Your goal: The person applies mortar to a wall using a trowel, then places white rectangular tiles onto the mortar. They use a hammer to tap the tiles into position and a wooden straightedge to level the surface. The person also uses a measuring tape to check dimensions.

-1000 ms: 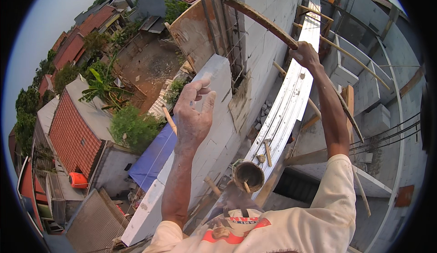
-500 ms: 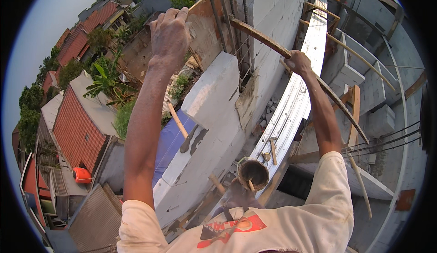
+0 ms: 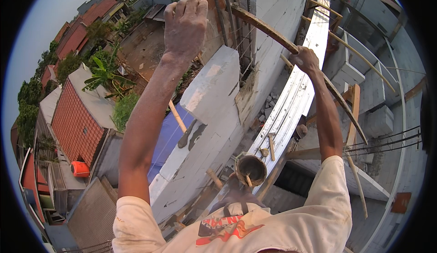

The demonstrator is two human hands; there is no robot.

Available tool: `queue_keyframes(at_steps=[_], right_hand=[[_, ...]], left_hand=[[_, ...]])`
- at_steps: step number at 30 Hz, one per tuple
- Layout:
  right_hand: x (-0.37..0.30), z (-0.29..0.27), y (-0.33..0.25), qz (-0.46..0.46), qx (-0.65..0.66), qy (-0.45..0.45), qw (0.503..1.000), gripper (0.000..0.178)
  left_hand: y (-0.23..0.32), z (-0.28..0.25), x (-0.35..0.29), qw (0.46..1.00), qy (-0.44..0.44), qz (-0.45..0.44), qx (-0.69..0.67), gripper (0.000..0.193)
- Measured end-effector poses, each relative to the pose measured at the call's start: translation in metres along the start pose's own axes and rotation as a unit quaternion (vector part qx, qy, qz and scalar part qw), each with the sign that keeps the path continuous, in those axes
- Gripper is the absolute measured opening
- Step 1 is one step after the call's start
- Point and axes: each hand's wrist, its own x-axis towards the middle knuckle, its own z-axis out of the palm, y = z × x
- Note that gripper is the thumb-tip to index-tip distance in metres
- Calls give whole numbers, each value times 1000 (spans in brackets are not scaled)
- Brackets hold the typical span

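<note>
My left hand (image 3: 185, 30) is raised at the upper left, its fingers curled over the edge of an upright wooden board (image 3: 212, 12). Part of that grip is hidden behind the hand. A long wooden bar (image 3: 266, 29) slants down to the right, with my right hand (image 3: 306, 61) closed round its middle. The bar's far end is by the upright steel rods (image 3: 228, 16) beside the board. Below my hands stands a white block wall (image 3: 211, 93), topped with a patch of wet mortar (image 3: 192, 135).
A silvery metal plank (image 3: 296, 93) runs along the wall. On it lie a hammer (image 3: 271, 146) and a small tool; a round bucket (image 3: 238, 165) with a handle inside stands nearby. Wooden props (image 3: 354, 116) and black cables (image 3: 387, 140) cross on the right. Tiled roofs (image 3: 75, 121) lie far below left.
My left hand has moved right and slightly down along the board's edge. My right hand and the bar have shifted only a little. The view has tilted slightly.
</note>
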Motion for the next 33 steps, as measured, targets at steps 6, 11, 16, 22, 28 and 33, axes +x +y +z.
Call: queue_keyframes(at_steps=[6, 11, 16, 22, 28, 33], right_hand=[[-20, -49, -26, 52, 42, -10, 998, 33], [-30, -65, -14, 37, 52, -16, 998, 33], [-33, -71, -15, 32, 59, -36, 997, 30], [-41, -73, -19, 22, 73, -61, 995, 27], [-31, -95, 3, 59, 67, -3, 996, 38], [-36, -126, 3, 28, 93, 20, 995, 36]], left_hand=[[45, 26, -1, 943, -307, -22, -129, 28], [48, 57, 17, 948, -218, -110, -205, 26], [27, 62, 22, 943, -143, -180, -242, 23], [31, 44, 30, 916, -171, -182, -313, 15], [51, 47, 35, 990, -67, 121, 17, 22], [62, 63, 57, 953, -148, 263, 41, 17]])
